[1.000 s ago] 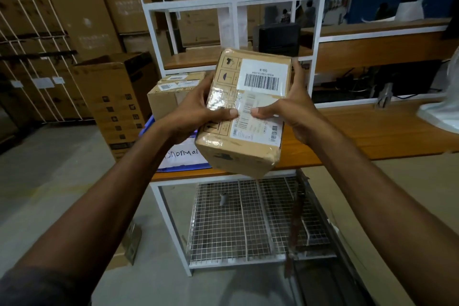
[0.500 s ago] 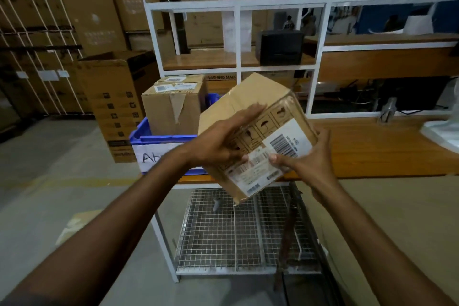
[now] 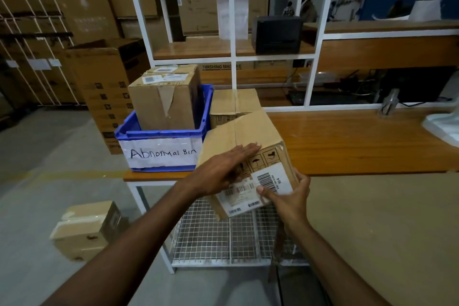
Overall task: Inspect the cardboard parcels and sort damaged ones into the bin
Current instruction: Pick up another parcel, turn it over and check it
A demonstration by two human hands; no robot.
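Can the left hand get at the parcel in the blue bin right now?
Probably yes: the binned parcel stands in the blue bin, just beyond the left hand, nothing between; that hand lies flat on the held parcel.

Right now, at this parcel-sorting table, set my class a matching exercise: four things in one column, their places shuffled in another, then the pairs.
Things
1. brown cardboard parcel with white barcode labels
2. brown cardboard box with torn tape
3. pale-taped cardboard parcel
4. black box-shaped device

Places
A. on the grey floor
B. on the upper wooden shelf
C. between left hand and right hand
D. inside the blue plastic bin

Pairs: 1-C, 2-D, 3-A, 4-B.
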